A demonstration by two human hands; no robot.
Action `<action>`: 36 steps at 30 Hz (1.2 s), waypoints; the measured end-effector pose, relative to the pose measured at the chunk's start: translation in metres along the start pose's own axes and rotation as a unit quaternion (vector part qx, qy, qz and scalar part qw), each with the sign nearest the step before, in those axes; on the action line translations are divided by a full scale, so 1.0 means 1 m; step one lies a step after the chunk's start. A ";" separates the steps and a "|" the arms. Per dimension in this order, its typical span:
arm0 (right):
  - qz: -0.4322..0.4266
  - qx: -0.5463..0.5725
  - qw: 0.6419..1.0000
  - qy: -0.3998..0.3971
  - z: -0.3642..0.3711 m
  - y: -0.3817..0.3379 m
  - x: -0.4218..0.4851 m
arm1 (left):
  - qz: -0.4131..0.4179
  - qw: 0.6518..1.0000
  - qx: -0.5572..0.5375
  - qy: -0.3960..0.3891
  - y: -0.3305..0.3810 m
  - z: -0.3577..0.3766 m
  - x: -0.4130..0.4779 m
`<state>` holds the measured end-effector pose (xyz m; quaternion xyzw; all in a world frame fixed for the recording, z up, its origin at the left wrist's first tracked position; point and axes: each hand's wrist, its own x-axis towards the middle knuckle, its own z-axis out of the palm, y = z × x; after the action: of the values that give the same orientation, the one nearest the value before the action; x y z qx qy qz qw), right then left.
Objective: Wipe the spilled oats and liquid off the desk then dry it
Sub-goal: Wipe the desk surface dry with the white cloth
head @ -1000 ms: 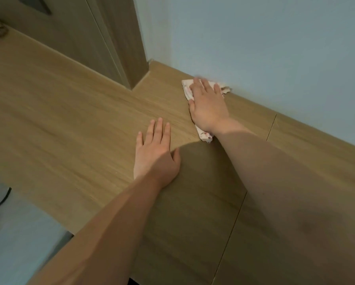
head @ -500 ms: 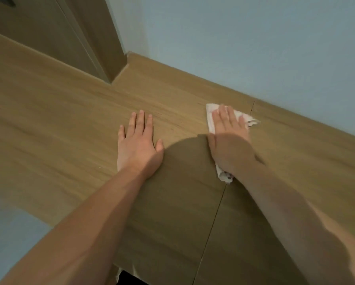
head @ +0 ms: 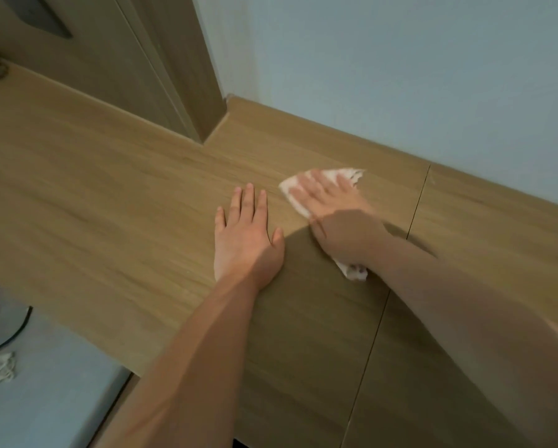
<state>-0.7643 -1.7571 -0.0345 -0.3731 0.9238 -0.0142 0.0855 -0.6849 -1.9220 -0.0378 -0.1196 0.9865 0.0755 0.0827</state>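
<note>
**Pressing Cloth Flat on Counter**

Right hand (head: 336, 215) lies palm-down on the white cloth (head: 348, 174). Its fingers (head: 316, 185) are straight and spread, pressing the cloth to the counter (head: 93, 189) without gripping it. Motion blur softens this hand. Cloth edges show past the fingertips and beneath the wrist. The cloth sits near the wall (head: 400, 76), just left of the counter seam (head: 416, 202). Left hand (head: 245, 234) rests flat on bare counter just beside the right hand. Its fingers (head: 248, 202) are extended and together, thumb out, holding nothing.
</note>
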 end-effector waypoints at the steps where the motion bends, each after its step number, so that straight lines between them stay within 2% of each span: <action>1: -0.053 0.013 0.998 -0.004 0.003 -0.002 -0.015 | 0.001 1.000 -0.001 0.002 0.000 0.000 0.000; 2: -0.085 0.019 0.996 -0.006 0.005 0.003 -0.030 | 0.002 1.000 -0.001 0.002 0.000 0.001 0.000; 3: -0.082 0.010 0.997 -0.003 0.005 0.015 -0.040 | 0.002 1.000 -0.001 0.005 -0.001 0.001 0.000; 4: -0.043 -0.007 0.999 0.005 0.005 0.033 -0.046 | 0.003 1.000 -0.001 0.008 -0.001 0.001 0.000; 7: 0.164 0.023 0.986 0.000 -0.004 0.073 -0.043 | 0.001 1.000 -0.009 0.005 -0.001 0.000 -0.001; 9: 0.235 0.023 0.972 0.003 -0.005 0.057 -0.035 | -0.001 1.000 -0.007 0.002 0.000 0.000 0.000; 10: 0.235 0.001 0.972 -0.003 -0.003 0.039 -0.037 | -0.001 1.000 -0.006 0.002 0.000 0.000 0.000; 11: 0.199 -0.018 0.980 -0.002 0.004 0.019 -0.041 | 0.000 1.000 -0.006 0.003 0.000 0.000 0.001; 13: 0.070 -0.007 0.998 0.006 0.014 -0.020 -0.067 | 0.000 1.000 -0.002 0.006 0.000 0.000 0.000; 15: -0.020 0.040 0.999 -0.007 0.011 -0.018 -0.084 | 0.003 1.000 0.003 0.012 -0.001 0.001 0.000; 16: -0.015 0.036 0.999 -0.001 0.009 -0.005 -0.083 | 0.004 1.000 0.004 0.015 -0.001 0.001 0.000; 18: 0.091 0.015 0.996 -0.005 0.008 0.029 -0.073 | 0.005 1.000 0.009 0.020 -0.001 0.001 0.000; 20: 0.230 0.020 0.973 0.001 0.004 0.055 -0.062 | 0.006 1.000 0.013 0.020 -0.001 0.002 0.000; 22: 0.331 0.030 0.943 0.023 0.003 0.050 -0.055 | 0.006 1.000 0.014 0.024 -0.001 0.002 0.000; 23: 0.355 0.024 0.935 0.016 0.004 0.034 -0.053 | 0.006 1.000 0.013 0.026 -0.001 0.003 0.000; 24: 0.346 0.013 0.938 0.007 0.008 0.014 -0.055 | 0.006 1.000 0.011 0.026 -0.001 0.002 0.000; 25: 0.298 0.009 0.954 0.014 0.014 -0.008 -0.061 | 0.006 1.000 0.011 0.026 -0.001 0.003 0.000; 28: 0.083 0.036 0.996 0.020 0.021 -0.038 -0.098 | 0.007 1.000 0.004 0.030 -0.001 0.003 0.000; 29: 0.057 0.035 0.998 0.013 0.017 -0.026 -0.103 | 0.007 0.999 0.002 0.032 -0.001 0.003 0.001; 30: 0.075 0.022 0.997 0.009 0.016 -0.009 -0.104 | 0.007 0.999 0.002 0.033 -0.001 0.003 0.001; 33: 0.282 0.018 0.959 0.001 0.011 0.033 -0.092 | 0.009 0.999 0.008 0.034 -0.001 0.003 0.000; 35: 0.383 0.033 0.922 0.033 0.010 0.025 -0.081 | 0.009 0.999 0.010 0.034 -0.001 0.002 0.000; 36: 0.398 0.013 0.917 0.032 0.012 0.009 -0.078 | 0.008 0.999 0.009 0.035 -0.001 0.002 0.000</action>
<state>-0.7132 -1.6960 -0.0355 0.0277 0.9978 -0.0031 0.0598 -0.6844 -1.9225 -0.0395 -0.1130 0.9904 0.0631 0.0488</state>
